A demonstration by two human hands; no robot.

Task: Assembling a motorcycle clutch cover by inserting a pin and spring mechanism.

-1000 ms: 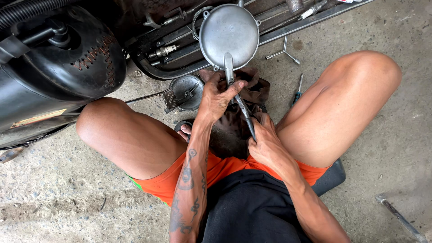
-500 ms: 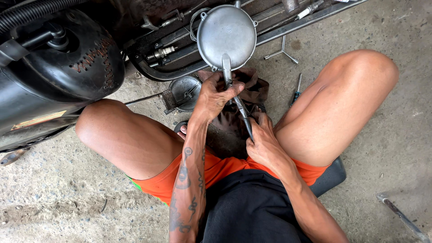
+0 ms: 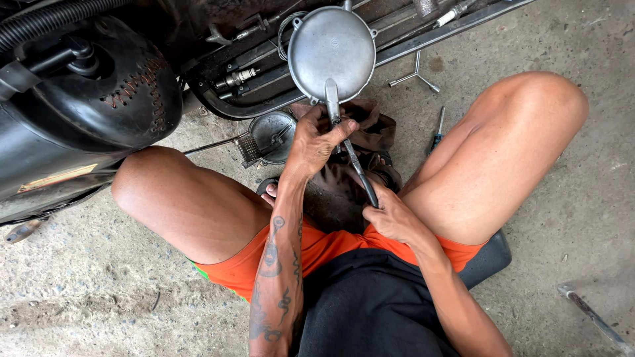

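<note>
My left hand (image 3: 316,140) grips the stem of a round grey metal cover (image 3: 332,51) that stands up in front of a vehicle's underside. A thin dark tool shaft (image 3: 360,173) runs from that stem down to my right hand (image 3: 391,217), which holds its black lower end between my knees. A brown rag (image 3: 367,135) lies under both hands on the ground. I sit with bare legs spread, in orange shorts.
A black rounded housing (image 3: 86,99) with a ribbed hose fills the upper left. A small round metal part (image 3: 272,135) lies beside my left hand. A three-armed wrench (image 3: 415,74) and a screwdriver (image 3: 436,132) lie on the concrete at right, with a metal bar (image 3: 595,317) at lower right.
My right hand has slid a little along the tool shaft toward my body. My left hand keeps its grip on the cover's stem.
</note>
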